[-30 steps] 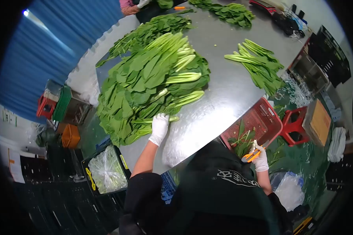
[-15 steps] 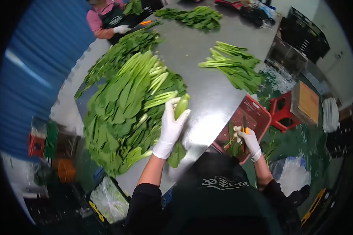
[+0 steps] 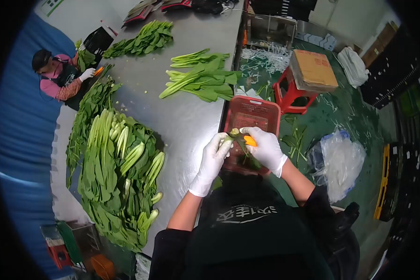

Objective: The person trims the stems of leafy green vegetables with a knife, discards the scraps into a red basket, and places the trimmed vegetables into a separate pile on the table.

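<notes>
My left hand (image 3: 213,161), in a white glove, is closed on the pale base of a leafy green stalk (image 3: 226,140). Against that base is my right hand (image 3: 267,148), also gloved, gripping a knife by its orange handle (image 3: 250,141); the blade is mostly hidden by hands and leaves. Both hands meet above a red plastic basket (image 3: 276,116) at the table's edge. A dark leaf hangs below the fingers. To the left, a large pile of leafy greens (image 3: 100,182) covers part of the metal table (image 3: 186,121).
Smaller bunches of greens (image 3: 203,79) lie farther up the table. Across it, a co-worker (image 3: 63,74) holds greens and an orange-handled knife. At right stand a red stool (image 3: 294,95) with a cardboard box (image 3: 314,70) and a clear plastic bag (image 3: 340,161) on the floor.
My left hand has carried a stalk from the pile rightward to the basket. My right hand has come up to meet it with the knife. The view has turned right.
</notes>
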{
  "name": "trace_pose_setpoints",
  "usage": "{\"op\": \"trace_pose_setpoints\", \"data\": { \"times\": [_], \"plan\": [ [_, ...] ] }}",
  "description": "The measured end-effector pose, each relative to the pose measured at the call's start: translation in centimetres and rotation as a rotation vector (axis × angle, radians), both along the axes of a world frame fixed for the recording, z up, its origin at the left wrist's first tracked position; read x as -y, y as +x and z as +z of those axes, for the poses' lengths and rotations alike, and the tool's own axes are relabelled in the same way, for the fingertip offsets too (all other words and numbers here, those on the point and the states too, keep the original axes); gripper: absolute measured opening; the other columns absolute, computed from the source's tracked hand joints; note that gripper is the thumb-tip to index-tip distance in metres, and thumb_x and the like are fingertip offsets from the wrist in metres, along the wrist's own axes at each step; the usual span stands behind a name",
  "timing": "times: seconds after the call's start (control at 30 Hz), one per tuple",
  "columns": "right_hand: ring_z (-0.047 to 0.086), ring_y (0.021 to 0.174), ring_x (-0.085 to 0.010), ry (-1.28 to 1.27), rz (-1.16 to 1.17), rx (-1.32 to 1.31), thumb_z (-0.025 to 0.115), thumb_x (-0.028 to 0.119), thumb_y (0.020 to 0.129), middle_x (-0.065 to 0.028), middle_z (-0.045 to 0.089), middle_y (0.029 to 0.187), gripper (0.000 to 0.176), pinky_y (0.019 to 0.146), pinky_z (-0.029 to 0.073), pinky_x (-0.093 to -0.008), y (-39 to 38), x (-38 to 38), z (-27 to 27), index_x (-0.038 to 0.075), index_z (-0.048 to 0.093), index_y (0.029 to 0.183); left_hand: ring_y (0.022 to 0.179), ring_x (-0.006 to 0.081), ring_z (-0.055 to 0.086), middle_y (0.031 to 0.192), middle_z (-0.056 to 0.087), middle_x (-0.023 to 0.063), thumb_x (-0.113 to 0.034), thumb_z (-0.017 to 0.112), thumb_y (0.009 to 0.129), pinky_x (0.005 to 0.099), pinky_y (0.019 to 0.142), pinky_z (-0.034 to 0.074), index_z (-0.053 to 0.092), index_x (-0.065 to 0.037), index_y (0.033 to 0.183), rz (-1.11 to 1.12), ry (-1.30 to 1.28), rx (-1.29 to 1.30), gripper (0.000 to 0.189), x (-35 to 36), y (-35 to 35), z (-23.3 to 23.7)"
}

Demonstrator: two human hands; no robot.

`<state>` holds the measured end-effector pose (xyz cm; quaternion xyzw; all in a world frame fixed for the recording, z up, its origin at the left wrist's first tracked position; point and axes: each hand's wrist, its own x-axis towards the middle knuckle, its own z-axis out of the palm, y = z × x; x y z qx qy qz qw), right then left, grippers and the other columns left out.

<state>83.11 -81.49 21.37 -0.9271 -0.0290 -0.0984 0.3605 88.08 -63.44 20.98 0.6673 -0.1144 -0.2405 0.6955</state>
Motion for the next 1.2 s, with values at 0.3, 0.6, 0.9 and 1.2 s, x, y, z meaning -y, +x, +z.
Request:
{"op": "trace_pose_setpoints", "data": {
  "times": [0.3, 0.6, 0.9, 1.2],
  "plan": [
    [0.064, 0.074, -0.0291, -0.052, -0.227, -0.323, 0.058, 0.021, 0.085, -0.0187, 0.065, 0.085, 0.023, 0.067, 0.049, -0.0397, -1.4, 6.7, -8.0, 0.004, 0.064, 0.099, 0.077, 0.0135, 0.059, 0.09, 0.062, 0.0072, -0.012, 0.06, 0.089, 0.0263, 0.072, 0.048, 0.057, 0.002, 0.109, -0.056, 0.011, -0.071, 0.025, 1.8, 1.1, -0.8],
    [0.055, 0.074, -0.0074, 0.921, 0.066, -0.289, 0.065, 0.013, 0.083, -0.0002, 0.062, 0.084, 0.023, 0.066, 0.046, -0.0228, 4.7, -0.4, -0.7, -0.001, 0.063, 0.102, 0.084, 0.0124, 0.061, 0.101, 0.065, 0.005, -0.014, 0.06, 0.087, 0.0258, 0.078, 0.048, 0.059, 0.001, 0.113, -0.089, 0.032, -0.046, 0.03, 2.0, 1.9, -0.8],
    [0.055, 0.064, -0.0163, 0.334, 0.298, -0.227, 0.07, 0.009, 0.071, -0.01, 0.058, 0.072, 0.021, 0.062, 0.044, -0.0294, 5.5, -1.4, -0.4, -0.003, 0.061, 0.085, 0.068, 0.0325, 0.059, 0.071, 0.058, 0.0129, -0.029, 0.071, 0.071, 0.041, 0.061, 0.046, 0.058, -0.007, 0.076, 0.138, 0.737, 0.743, 0.026, -3.6, 1.7, 0.1],
    [0.059, 0.099, -0.0274, -0.002, 0.115, -0.089, 0.074, 0.011, 0.069, -0.0147, 0.062, 0.108, 0.04, 0.087, 0.046, -0.0322, 6.3, 6.8, -7.3, 0.001, 0.062, 0.106, 0.062, 0.031, 0.059, 0.065, 0.058, 0.011, -0.015, 0.061, 0.076, 0.0435, 0.056, 0.045, 0.06, -0.01, 0.08, 0.597, 1.225, 0.712, 0.006, -16.7, 5.6, 1.6]
  ]
}}
